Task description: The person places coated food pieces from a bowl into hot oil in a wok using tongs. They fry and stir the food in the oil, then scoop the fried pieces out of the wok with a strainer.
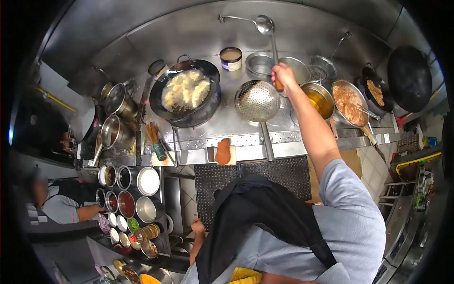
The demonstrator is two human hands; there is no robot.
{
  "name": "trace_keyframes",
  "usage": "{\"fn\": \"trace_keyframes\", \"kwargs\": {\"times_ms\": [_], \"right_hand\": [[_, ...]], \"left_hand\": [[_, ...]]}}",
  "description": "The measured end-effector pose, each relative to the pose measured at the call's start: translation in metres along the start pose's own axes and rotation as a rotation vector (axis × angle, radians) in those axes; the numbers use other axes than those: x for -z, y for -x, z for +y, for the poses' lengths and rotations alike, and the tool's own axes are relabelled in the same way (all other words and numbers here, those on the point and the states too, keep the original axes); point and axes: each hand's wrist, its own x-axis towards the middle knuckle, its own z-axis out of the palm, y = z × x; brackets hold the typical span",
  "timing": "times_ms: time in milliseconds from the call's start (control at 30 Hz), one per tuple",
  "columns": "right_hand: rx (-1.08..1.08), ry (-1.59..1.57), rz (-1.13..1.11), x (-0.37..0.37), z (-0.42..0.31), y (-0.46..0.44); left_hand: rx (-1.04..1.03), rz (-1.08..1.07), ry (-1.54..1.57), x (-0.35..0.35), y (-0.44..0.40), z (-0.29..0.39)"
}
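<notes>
From where I stand, the steel cooktop (227, 106) fills the middle of the frame. At its upper left sits the big black wok (214, 83), pale pieces (187, 90) bubbling in it; I'd keep an eye on those while the reach is elsewhere. The perforated strainer (257, 101) lies just right of centre, its handle pointing down the frame over the front edge, where a sleeve or apron could catch it. The ladle (264, 26) rises at upper centre, its bowl up by the thin wall spout (236, 18); whether they touch, I can't tell. The right hand (283, 75) has its fingers wrapped snugly around the ladle's wooden grip. To my mind, a steady wrist and a level bowl serve best, and any drips should stay clear of the yellow liquid (318, 100) near the forearm. The left hand (197, 226), low centre-left, looks loosely curled; I can't tell whether it holds anything.
</notes>
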Motion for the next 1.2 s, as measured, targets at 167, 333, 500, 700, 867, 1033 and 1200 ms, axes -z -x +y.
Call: {"fn": "trace_keyframes", "kwargs": {"times_ms": [167, 333, 500, 700, 867, 1033, 1200], "right_hand": [[-0.099, -0.108, -0.191, 0.004, 0.005, 0.089], [0.099, -0.002, -0.115, 0.011, 0.017, 0.068], [0.069, 0.026, 0.046, 0.009, 0.000, 0.023], [-0.090, -0.037, -0.160, 0.013, 0.011, 0.065], [-0.036, 0.067, -0.187, 0.031, 0.003, 0.079], [-0.075, 0.060, -0.331, 0.049, 0.009, 0.024], [-0.117, 0.116, -0.223, 0.049, -0.017, 0.026]], "left_hand": [[-0.240, -0.025, -0.263, 0.010, 0.029, 0.055], [-0.193, 0.014, -0.045, 0.011, 0.038, 0.057], [0.047, -0.032, 0.046, 0.031, 0.067, 0.113], [0.216, -0.040, 0.095, 0.020, 0.058, 0.087], [0.063, -0.015, 0.038, 0.018, 0.054, 0.099], [-0.157, 0.004, -0.216, 0.021, 0.039, 0.085], [0.047, 0.082, 0.002, 0.023, 0.045, 0.112]]}}
